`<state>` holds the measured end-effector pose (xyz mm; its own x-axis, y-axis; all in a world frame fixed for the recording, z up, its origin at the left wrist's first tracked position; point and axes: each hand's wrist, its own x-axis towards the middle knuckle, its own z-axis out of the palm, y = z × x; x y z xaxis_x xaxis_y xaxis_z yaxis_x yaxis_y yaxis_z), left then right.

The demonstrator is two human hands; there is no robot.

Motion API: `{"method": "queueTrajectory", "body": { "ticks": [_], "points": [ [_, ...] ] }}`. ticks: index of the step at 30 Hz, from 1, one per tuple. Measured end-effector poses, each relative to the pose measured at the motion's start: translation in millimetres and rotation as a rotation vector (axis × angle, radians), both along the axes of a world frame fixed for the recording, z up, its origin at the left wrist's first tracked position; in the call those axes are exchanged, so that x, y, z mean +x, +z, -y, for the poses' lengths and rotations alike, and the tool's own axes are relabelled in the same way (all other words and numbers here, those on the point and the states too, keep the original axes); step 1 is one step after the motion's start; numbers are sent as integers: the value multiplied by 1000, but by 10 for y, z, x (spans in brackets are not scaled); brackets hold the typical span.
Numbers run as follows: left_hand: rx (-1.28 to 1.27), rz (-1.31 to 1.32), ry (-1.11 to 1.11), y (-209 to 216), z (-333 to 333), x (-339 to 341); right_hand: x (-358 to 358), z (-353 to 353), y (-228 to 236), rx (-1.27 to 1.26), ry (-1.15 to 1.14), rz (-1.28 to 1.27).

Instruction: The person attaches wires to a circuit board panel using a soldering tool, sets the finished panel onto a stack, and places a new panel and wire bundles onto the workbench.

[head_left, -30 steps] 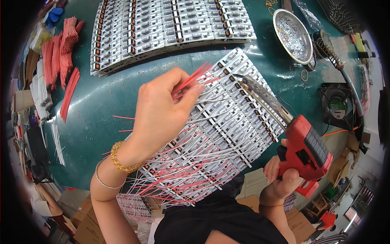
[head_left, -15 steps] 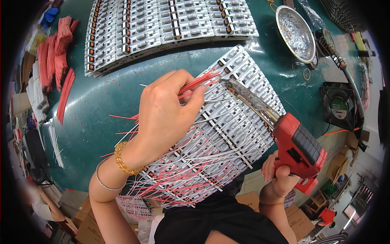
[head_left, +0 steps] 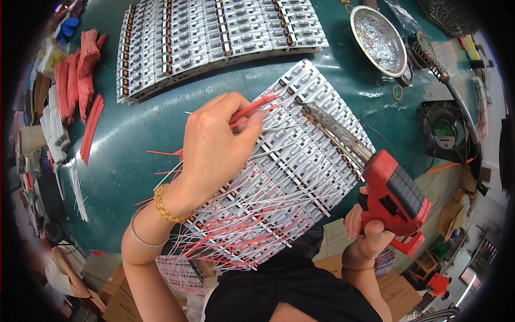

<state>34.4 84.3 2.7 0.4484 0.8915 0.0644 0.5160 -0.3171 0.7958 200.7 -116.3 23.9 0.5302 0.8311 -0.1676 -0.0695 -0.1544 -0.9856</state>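
Several thin red plastic-coated wires sit pinched between the thumb and fingers of the left hand, their ends fanning out above the white rectangular circuit-board panel. The panel lies tilted near the table edge, in front of the body, with loose red and white wires draped over its lower part. The right hand has its fingers curled around the grip of a red-and-black plastic gun-shaped tool; I cannot tell whether a finger presses the trigger. Its long, dark metal nose slopes across the panel, the tip just beside the wire ends but apart from them. Whether the tip touches the board is not clear.

Handled well, this step probably wants 1 wire end singled out from the fan, so that neighbours do not crowd the tip. A pinch close to those ends should steady them, yet the fingertips are best held clear of the metal nose, which may be hot. Aligning wire and tip at 1 spot before pressing seems wise. The draped wires could snag on the left forearm, so small wrist movements look safer than sweeping ones.
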Motion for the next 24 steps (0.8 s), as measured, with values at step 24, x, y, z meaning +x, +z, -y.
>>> {"method": "queueTrajectory", "body": {
  "ticks": [24],
  "points": [
    [129,37,-33,-97,110,97,164,348,-275,-119,15,200]
  ]
}}
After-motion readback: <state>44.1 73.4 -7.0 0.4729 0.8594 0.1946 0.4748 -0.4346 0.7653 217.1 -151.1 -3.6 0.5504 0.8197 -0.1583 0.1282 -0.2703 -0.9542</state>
